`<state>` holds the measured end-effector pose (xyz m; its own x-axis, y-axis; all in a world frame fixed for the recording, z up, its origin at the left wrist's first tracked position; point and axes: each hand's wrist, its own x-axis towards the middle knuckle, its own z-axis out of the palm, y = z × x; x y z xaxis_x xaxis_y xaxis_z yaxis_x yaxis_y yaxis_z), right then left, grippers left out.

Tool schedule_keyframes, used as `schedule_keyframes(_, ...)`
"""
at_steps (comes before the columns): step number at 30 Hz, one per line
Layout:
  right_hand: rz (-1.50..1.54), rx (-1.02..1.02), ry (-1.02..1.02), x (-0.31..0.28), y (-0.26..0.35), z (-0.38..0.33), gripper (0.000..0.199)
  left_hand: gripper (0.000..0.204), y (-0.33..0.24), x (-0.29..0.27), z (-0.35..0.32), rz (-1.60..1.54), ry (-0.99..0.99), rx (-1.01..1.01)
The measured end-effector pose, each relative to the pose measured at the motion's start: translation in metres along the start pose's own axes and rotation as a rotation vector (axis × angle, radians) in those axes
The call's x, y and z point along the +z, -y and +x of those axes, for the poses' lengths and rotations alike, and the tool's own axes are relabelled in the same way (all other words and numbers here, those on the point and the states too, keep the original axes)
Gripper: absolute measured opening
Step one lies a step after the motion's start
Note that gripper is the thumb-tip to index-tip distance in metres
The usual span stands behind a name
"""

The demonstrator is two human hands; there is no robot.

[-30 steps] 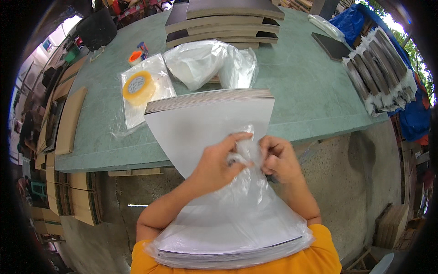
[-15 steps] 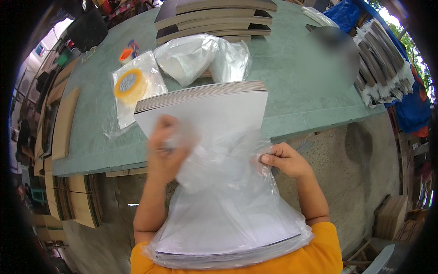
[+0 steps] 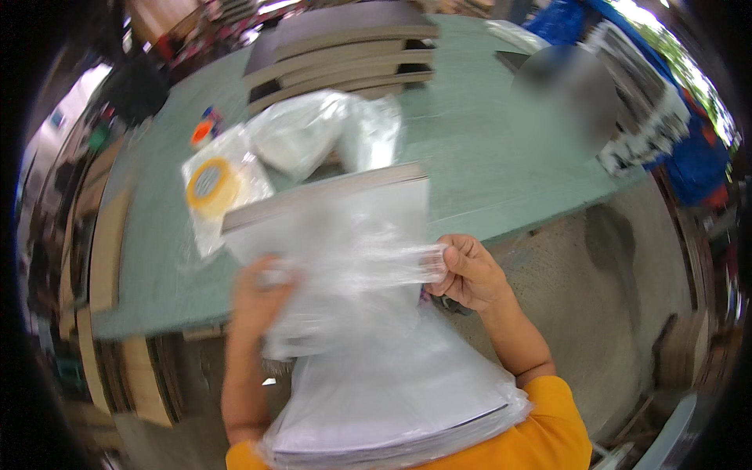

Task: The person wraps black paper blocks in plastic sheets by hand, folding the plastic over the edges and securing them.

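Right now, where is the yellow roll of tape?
In the head view, the yellow roll of tape lies on the left of the green table, inside a clear plastic bag, beside crumpled bags.

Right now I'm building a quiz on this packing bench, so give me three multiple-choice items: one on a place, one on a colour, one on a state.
1. Where is the yellow tape roll?
A. left on the green table
B. floor
C. in a hand
2. What colour is the person's sleeve?
A. blue
B. orange
C. white
3. What is the clear plastic bag like?
A. folded flat on the table
B. stretched between both hands
C. hanging from a hook

Key: 1 A, it lies on the tabletop's left part. 2 B, orange cloth shows at the lower edge. 3 B, left hand and right hand hold it taut.
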<state>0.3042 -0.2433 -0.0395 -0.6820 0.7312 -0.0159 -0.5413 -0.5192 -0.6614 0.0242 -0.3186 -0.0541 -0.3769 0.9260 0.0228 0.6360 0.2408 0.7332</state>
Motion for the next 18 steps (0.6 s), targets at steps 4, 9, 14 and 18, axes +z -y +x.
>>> schedule_keyframes(4,-0.808,-0.021,0.009,0.018,0.001,0.002,0.018,0.038,-0.035,-0.058,0.001,-0.45,-0.721,0.14)
schedule_keyframes(9,-0.94,-0.758,0.137,0.076,0.028,0.005,0.015,0.029,-0.084,0.023,-0.044,-0.173,0.743,0.458)
schedule_keyframes(14,-1.138,-0.575,0.132,0.067,0.01,0.012,0.024,0.03,-0.109,0.012,-0.052,-0.971,0.155,0.248)
schedule_keyframes(18,-0.344,0.163,0.365,0.039,0.015,0.03,0.025,0.033,-0.081,0.021,-0.037,-0.702,-0.135,0.084)
